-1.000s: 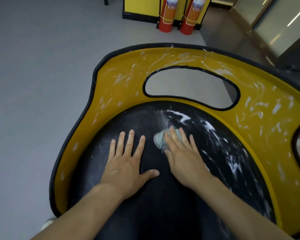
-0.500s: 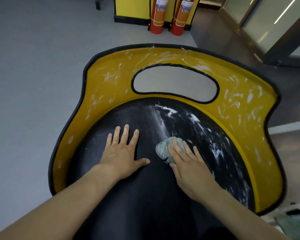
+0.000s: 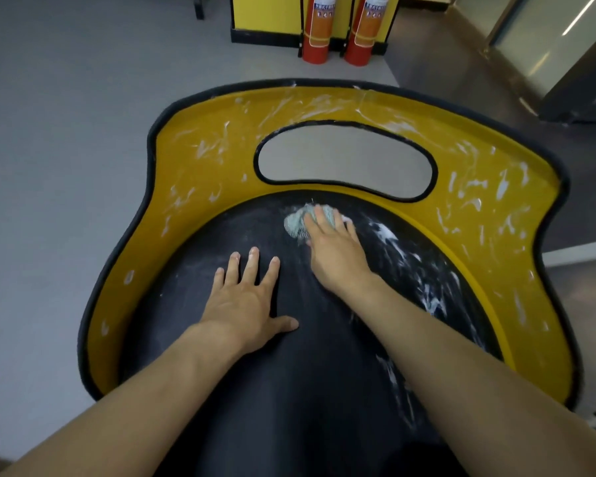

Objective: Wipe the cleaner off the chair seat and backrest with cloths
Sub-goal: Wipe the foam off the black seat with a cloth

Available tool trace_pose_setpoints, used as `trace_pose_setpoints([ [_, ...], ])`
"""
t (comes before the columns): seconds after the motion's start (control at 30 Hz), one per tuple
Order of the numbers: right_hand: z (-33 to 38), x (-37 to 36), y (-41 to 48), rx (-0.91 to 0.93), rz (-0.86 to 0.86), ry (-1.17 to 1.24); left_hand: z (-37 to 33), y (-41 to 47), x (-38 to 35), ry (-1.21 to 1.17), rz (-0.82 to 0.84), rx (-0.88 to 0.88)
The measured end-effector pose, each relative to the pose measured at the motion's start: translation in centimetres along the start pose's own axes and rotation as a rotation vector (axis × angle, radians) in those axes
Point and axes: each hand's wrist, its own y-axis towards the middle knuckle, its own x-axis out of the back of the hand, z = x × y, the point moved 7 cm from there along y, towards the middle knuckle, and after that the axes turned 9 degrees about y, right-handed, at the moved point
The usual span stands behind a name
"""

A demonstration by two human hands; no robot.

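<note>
The chair has a black seat and a curved yellow backrest with an oval cut-out. White cleaner streaks cover the seat's right half and much of the backrest. My right hand presses a small crumpled light-green cloth flat onto the seat near its far edge, just under the cut-out, fingers straight over it. My left hand rests flat on the seat's left middle, fingers spread, holding nothing. The seat's left half looks dull with only faint residue.
Two red fire extinguishers stand on the grey floor beyond the chair, in front of a yellow cabinet. A glass door frame runs along the far right.
My right hand has pushed the cloth away from me, up the seat toward the backrest's cut-out. The left hand stays flat in the same place on the seat.
</note>
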Motion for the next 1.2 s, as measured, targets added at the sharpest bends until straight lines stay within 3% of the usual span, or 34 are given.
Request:
trace_pose_setpoints([
  [0.1, -0.1, 0.1, -0.2, 0.013, -0.002, -0.007, -0.2, 0.9, 0.4, -0.008, 0.060, 0.003],
  [0.5, -2.5, -1.9, -16.2, 0.008, 0.187, 0.041, -0.4, 0.5, 0.8, -0.017, 0.053, -0.007],
  [0.7, -2.2, -1.4, -9.5, -0.018, 0.089, 0.029, -0.1, 0.5, -0.5, -0.008, -0.098, -0.043],
  [0.93, -0.9, 0.0, -0.8, -0.034, 0.027, 0.030, 0.4, -0.1, -0.6, 0.015, -0.116, -0.078],
  [1.2, -2.3, -2.0, -15.3, -0.028, 0.023, -0.095, -0.1, -0.4, -0.6, -0.001, -0.121, -0.076],
])
